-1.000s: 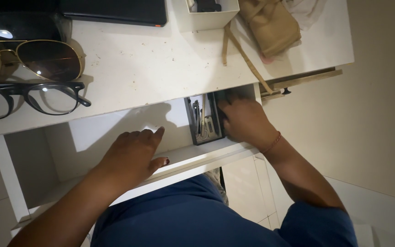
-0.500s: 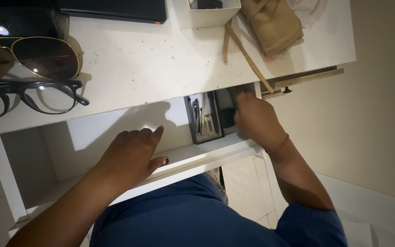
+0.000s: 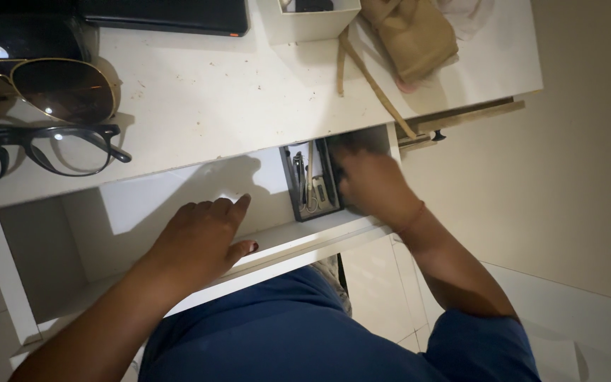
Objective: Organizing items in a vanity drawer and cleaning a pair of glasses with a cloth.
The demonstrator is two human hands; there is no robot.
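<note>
Right hand (image 3: 370, 185) reaches deep into the open drawer (image 3: 178, 205), just beside the black tray (image 3: 310, 180) of small metal tools; its fingers are in shadow, so I cannot tell if this grip is closed on anything. Left hand (image 3: 203, 237) lies flat and open on the drawer's front edge and holds nothing. As I judge, the drawer is already pulled out, but nothing has been lifted out of it yet. On the white surface (image 3: 249, 92) above lie sunglasses (image 3: 44, 88), black glasses (image 3: 44, 150), a white box (image 3: 310, 20) and a tan pouch (image 3: 408, 35). Its strap (image 3: 376, 88) hangs over the edge near the right hand and could get in the way.
</note>
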